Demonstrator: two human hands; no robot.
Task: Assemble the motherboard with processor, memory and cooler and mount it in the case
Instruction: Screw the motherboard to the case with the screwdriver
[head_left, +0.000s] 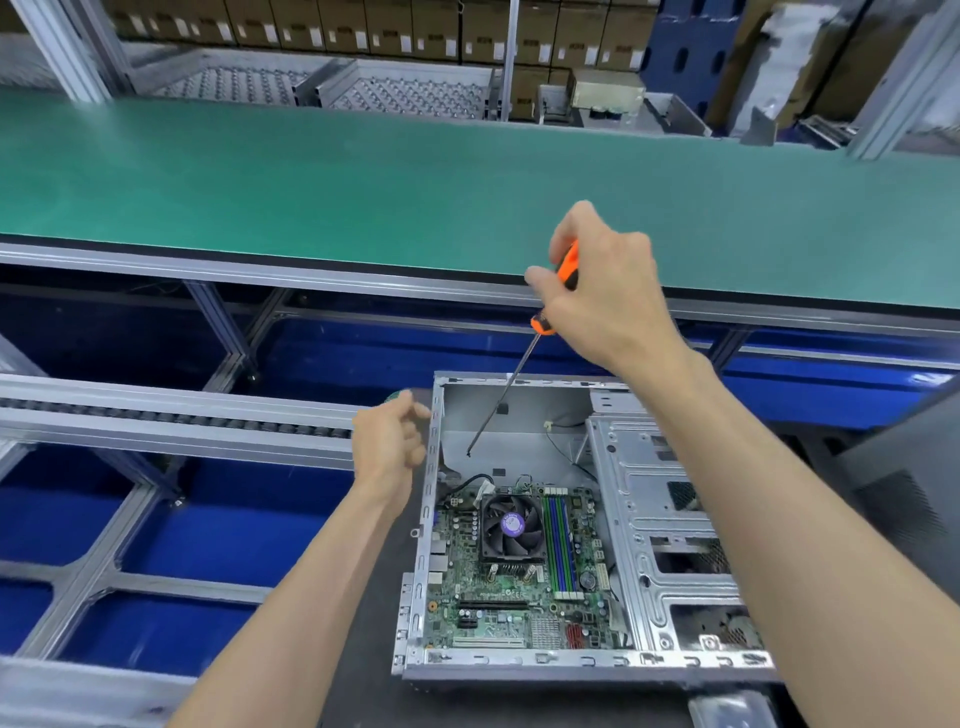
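Spanning the far side: green bench (363, 171), with stacked cartons (395, 26) on shelving behind it
Case (670, 525): open, lying flat on a dark mat (374, 649) in front of the person, metal drive cage on its right half
Board (519, 582): seated in the case's left half, near the front edge
Cooler (512, 527): black fan on the board, purple sticker at the hub
Memory (561, 543): green and blue slots just right of the cooler
Right hand (602, 291): fingers wrapped round the orange handle of a screwdriver (501, 402), shaft slanting down-left, tip over the bare case floor beyond the board
Left hand (389, 441): just outside the case's left wall, fingers loosely curled; what it holds, if anything, cannot tell
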